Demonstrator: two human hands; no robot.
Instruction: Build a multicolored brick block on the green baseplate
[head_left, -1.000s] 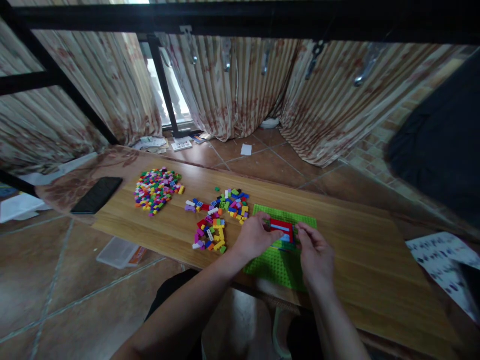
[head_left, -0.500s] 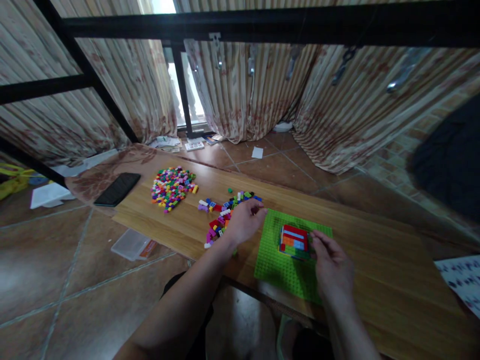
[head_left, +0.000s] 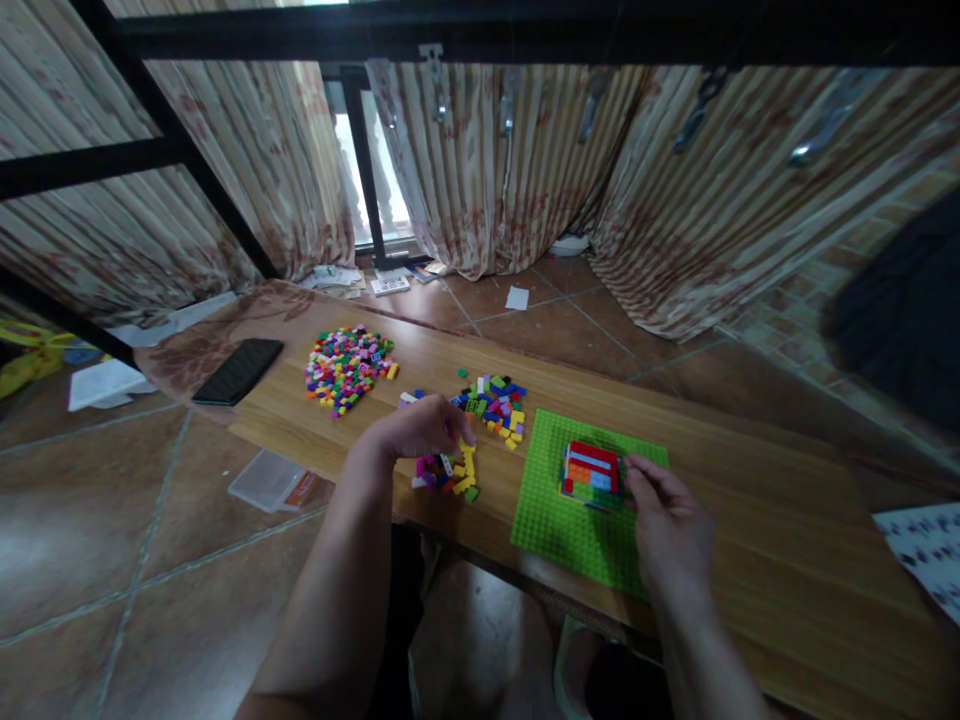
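Note:
A small rectangular brick build (head_left: 592, 469), red on top with light blue, orange and blue pieces, sits on a green studded baseplate (head_left: 551, 520). My right hand (head_left: 671, 520) is at the build's right side, with thumb and forefinger closed on its edge. Over a spread of loose toy bricks (head_left: 495, 402) left of the baseplate hovers my left hand (head_left: 427, 428). Its fingers bend downward and look slightly apart, and nothing shows between them. Yellow bricks (head_left: 466, 470) lie just under the fingertips. Part of the brick spread is hidden by this hand.
A denser heap of small mixed bricks (head_left: 349, 368) lies farther left on the wooden table (head_left: 765, 540). A black phone-like slab (head_left: 238, 371) rests at the left end. A clear plastic box (head_left: 266, 482) is on the floor, and a printed sheet (head_left: 926, 550) at the far right.
My left hand has moved left, away from the baseplate's edge to over the loose bricks, uncovering the yellow ones. My right hand stays at the build's right side.

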